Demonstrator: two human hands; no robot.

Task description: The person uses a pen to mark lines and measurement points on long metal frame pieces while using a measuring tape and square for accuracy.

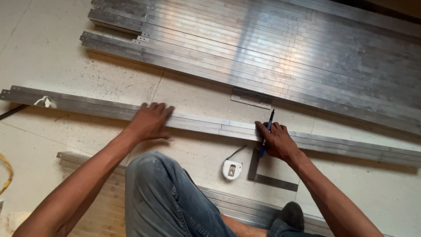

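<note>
Aluminium bar (197, 124) lies flat on the tiled floor (39, 52), running from the left edge across in front of the kneeling person toward the right edge, and both hands rest on it. Nearest, by the denim knee (162, 197), more lengths of aluminium section (87, 210) lie along the near edge of the floor. Just beyond the knee sit a small white tape measure (231, 169) and a steel try square (263, 173), its blade reaching up under the right hand. The left hand (151, 120) presses flat on the bar, fingers together and spread over its top. The right hand (276, 140) has its fingers clamped around a blue pen (266, 131), tip pointing away toward the bar's far edge. Further off lies a short offcut (251, 97), then a wide stack of long aluminium lengths (285, 48) reaching the far right corner. Metal swarf dusts the floor. If the left palm eases, the bar could slide on that grit; the square may also shift and skew the line.
</note>
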